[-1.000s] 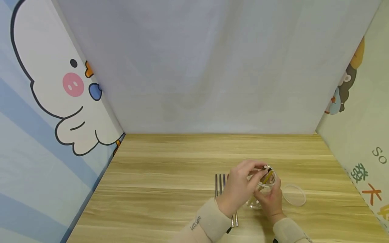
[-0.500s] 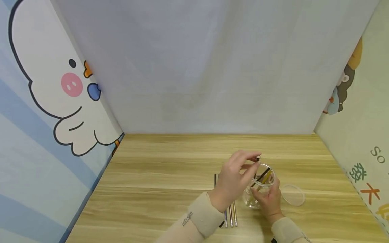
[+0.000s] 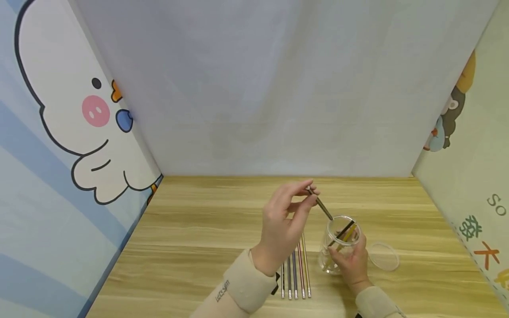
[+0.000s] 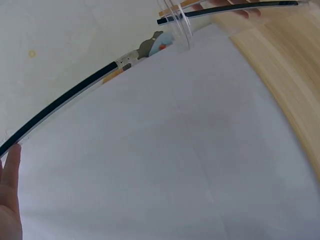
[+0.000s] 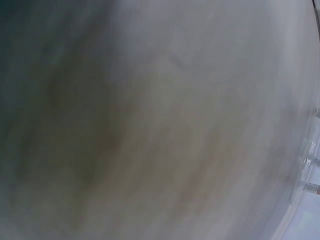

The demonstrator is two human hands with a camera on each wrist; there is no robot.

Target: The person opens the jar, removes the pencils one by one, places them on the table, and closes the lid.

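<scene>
Head view, and the left hand (image 3: 283, 227) has swung up and away to the left of the jar (image 3: 324, 258)! A second ago we had its fingers right at the jar's mouth; now they pinch a dark pencil (image 3: 324, 209) by one end, slanting down toward the rim. The left wrist view shows us its lower end apart from the jar. The right hand (image 3: 354, 263) hasn't budged, fingers curled round the jar's side, while a black pencil (image 3: 344, 230) and a yellow pencil (image 3: 351, 231) lean inside. With that left arm shifted, we now see the lower ends of five pencils lined up (image 3: 295, 274) on the table (image 3: 207, 247). The clear lid (image 3: 383, 257) stays right of the jar. Our right wrist view is mostly blur.
</scene>
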